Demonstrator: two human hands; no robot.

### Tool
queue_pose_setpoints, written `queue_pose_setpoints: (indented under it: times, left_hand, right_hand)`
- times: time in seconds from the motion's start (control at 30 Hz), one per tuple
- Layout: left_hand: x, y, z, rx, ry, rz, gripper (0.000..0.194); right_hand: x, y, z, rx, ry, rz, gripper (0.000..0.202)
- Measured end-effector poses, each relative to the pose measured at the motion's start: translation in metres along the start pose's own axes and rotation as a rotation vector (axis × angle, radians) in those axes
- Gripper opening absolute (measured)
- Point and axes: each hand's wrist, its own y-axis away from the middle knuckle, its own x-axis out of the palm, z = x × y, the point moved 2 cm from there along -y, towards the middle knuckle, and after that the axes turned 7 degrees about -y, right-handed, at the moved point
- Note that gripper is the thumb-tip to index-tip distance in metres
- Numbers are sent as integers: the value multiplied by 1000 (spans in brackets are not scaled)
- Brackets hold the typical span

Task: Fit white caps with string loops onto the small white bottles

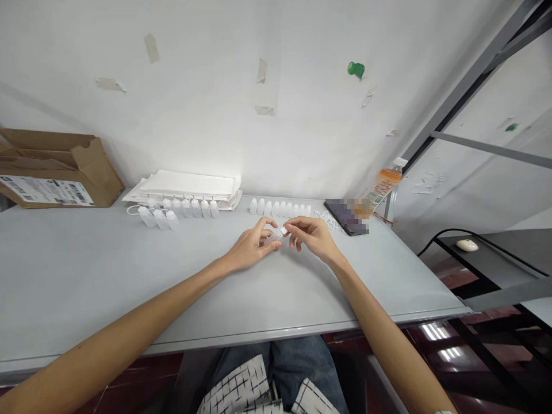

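Note:
A small translucent white squeeze bottle (274,236) is tilted above the table, its body between the thumb and fingers of my left hand (250,247). My right hand (317,237) pinches the white cap (283,230) at the bottle's upper end. Just behind my hands, a row of similar small bottles (268,208) stands upright. Further left is another group of these bottles (186,208), a few of them set in front at a slant (158,218). Small white thin pieces (331,221) lie scattered behind my right hand.
Flat white sheets (185,183) are stacked against the wall behind the left bottles. An open cardboard box (60,167) stands at the far left. On the right are a dark, partly blurred phone-like slab (345,215) and a drink bottle (386,179). The grey table's front edge (259,334) runs before my lap.

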Motion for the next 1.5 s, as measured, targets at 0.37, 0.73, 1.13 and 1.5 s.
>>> queue_pose_setpoints:
  times: [0.37,0.73,1.13,1.5]
  left_hand:
    - [2,-4,7,-17,42,-31,33]
    - [3,-7,8,-92,334,21,43]
    - [4,-6,5,-60,318,-62,25]
    - [4,2,-2,-4,62,-101,19]
  right_hand:
    - [-2,1,-5,-17,149,-21,23]
    - [1,0,-8,-96,148,-62,21]
    - [7,0,-12,-10,114,-10,36]
    - [18,0,-19,-54,334,-1,45]
